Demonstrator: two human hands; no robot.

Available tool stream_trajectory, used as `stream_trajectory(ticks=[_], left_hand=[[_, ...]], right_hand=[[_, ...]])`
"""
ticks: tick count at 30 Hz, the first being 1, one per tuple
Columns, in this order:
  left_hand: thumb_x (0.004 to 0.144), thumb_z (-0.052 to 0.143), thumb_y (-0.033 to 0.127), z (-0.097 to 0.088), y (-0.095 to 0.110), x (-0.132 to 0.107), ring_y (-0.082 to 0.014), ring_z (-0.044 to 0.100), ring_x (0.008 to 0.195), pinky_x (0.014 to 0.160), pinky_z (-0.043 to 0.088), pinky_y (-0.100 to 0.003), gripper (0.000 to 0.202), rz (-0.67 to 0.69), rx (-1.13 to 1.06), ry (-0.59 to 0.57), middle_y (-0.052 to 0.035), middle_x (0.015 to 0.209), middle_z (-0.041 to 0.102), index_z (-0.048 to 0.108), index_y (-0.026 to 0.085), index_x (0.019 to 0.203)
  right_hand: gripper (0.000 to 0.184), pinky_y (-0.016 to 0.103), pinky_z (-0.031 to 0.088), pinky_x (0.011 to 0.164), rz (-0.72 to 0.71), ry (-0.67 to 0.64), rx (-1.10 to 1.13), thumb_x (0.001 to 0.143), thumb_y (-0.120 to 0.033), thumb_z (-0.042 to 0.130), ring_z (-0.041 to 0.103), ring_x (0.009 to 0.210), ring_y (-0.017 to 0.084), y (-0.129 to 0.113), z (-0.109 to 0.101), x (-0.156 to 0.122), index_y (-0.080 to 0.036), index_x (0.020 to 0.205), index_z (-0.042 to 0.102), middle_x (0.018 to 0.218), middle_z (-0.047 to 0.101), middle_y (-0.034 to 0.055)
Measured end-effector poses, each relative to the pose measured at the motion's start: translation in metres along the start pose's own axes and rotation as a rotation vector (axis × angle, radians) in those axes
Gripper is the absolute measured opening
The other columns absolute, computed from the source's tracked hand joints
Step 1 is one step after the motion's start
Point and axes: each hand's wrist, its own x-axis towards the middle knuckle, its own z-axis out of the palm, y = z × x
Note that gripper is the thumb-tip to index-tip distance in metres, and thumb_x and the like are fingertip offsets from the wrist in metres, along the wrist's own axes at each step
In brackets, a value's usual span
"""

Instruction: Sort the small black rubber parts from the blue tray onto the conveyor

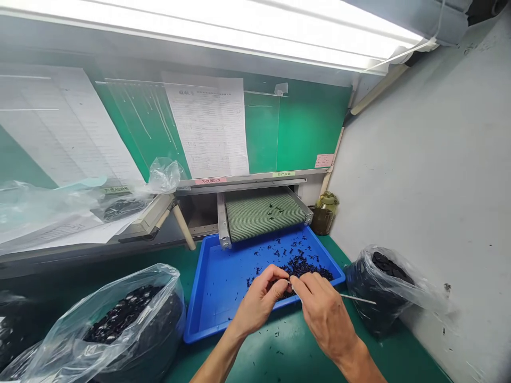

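My left hand (261, 299) and my right hand (323, 311) meet fingertip to fingertip over the near edge of a blue tray (217, 287). The left hand's fingers are pinched on a tiny part that I cannot make out. My right hand grips a thin metal tool (357, 299) whose shaft sticks out to the right. A pile of small dark parts (305, 266) lies in the tray just beyond the fingers. More dark parts are scattered over the tray floor.
A green ribbed conveyor belt (263, 214) feeds into the tray's far end. Clear bags of dark parts sit at the near left (120, 319) and right (383, 282). A jar (324, 211) stands by the grey wall. Papers hang on the green back panel.
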Motion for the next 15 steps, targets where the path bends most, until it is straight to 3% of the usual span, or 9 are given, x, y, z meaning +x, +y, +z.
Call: stream_trajectory(ticks=[7, 15], left_hand=[[0.086, 0.054, 0.035, -0.007, -0.013, -0.011, -0.0146, 0.053, 0.078, 0.074, 0.044, -0.027, 0.016, 0.01, 0.017, 0.027, -0.0013, 0.083, 0.059, 0.058, 0.02, 0.091], [0.085, 0.056, 0.035, -0.012, -0.026, -0.015, -0.0148, 0.054, 0.08, 0.076, 0.044, -0.028, 0.018, -0.063, -0.046, 0.039, -0.0014, 0.087, 0.057, 0.054, 0.021, 0.096]], right_hand=[[0.028, 0.029, 0.033, 0.06, -0.084, -0.135, 0.039, 0.088, -0.003, 0.033, 0.045, 0.066, 0.016, -0.005, 0.008, -0.004, -0.016, 0.1, 0.056, 0.073, 0.052, 0.0028], [0.025, 0.031, 0.034, 0.059, -0.149, -0.129, 0.068, 0.09, -0.008, 0.036, 0.045, 0.064, 0.016, -0.001, 0.018, -0.005, -0.015, 0.1, 0.058, 0.072, 0.054, 0.0027]])
